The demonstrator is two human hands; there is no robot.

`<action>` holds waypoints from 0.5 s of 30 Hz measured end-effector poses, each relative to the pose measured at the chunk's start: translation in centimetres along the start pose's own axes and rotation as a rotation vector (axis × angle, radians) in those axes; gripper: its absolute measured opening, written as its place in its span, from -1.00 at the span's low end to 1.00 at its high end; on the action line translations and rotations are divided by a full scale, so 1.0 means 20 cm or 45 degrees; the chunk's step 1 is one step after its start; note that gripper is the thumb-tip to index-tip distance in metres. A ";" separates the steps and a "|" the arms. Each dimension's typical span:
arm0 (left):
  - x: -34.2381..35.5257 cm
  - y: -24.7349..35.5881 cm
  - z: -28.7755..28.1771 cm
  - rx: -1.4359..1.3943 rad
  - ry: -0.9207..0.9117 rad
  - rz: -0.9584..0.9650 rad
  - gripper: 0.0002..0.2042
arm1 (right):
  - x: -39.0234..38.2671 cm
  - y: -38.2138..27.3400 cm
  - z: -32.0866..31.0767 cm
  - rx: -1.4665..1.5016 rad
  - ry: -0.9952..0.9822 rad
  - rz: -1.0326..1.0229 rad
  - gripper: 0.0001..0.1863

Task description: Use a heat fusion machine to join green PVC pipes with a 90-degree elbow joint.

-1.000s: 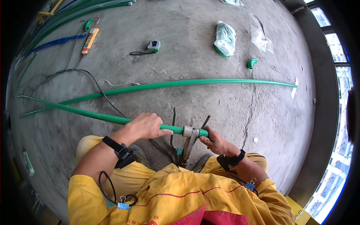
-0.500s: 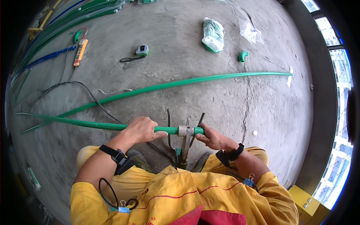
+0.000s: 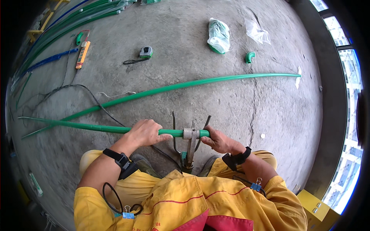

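A long green plastic pipe (image 3: 96, 127) runs in from the left to the metal heating sockets (image 3: 190, 133) of a pipe welding tool, which stands upright between my knees on a bent-rod stand (image 3: 174, 131). My left hand (image 3: 145, 133) is wrapped round this pipe just left of the sockets. On the other side, a short green piece (image 3: 204, 133) meets the sockets, and my right hand (image 3: 218, 140) grips its outer end; the fingers hide most of it, so its kind cannot be made out. The tool's green body (image 3: 184, 158) sits low near my feet.
Another long green pipe (image 3: 173, 87) lies diagonally across the concrete floor. Farther off are a tape measure (image 3: 146, 52), an orange power strip (image 3: 82, 54), a bag of green fittings (image 3: 219, 35) and a green elbow (image 3: 250, 57). A black cable (image 3: 101, 106) crosses the floor at left.
Almost nothing differs. Both hands keep their grip at the heating sockets, and the view has shifted very slightly.
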State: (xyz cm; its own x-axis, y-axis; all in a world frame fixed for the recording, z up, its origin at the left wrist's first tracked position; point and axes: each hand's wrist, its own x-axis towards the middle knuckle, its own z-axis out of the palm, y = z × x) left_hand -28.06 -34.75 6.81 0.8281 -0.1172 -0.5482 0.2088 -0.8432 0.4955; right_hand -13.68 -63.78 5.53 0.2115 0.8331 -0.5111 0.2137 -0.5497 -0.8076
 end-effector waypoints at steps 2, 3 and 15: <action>0.00 0.00 0.00 -0.010 0.000 -0.001 -0.32 | 0.00 -0.01 0.00 -0.007 0.009 -0.011 -0.51; 0.00 -0.01 0.00 -0.017 -0.001 -0.005 -0.32 | 0.00 -0.01 -0.01 -0.001 -0.008 0.017 -0.50; -0.01 0.00 0.00 -0.017 0.017 -0.012 -0.29 | -0.01 -0.01 0.00 0.028 0.010 0.018 -0.53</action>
State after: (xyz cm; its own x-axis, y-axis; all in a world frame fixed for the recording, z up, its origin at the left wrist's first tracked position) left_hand -28.29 -34.67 6.98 0.8329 -0.1017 -0.5439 0.2238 -0.8371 0.4992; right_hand -13.80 -63.76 5.76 0.2219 0.8245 -0.5205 0.1892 -0.5601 -0.8065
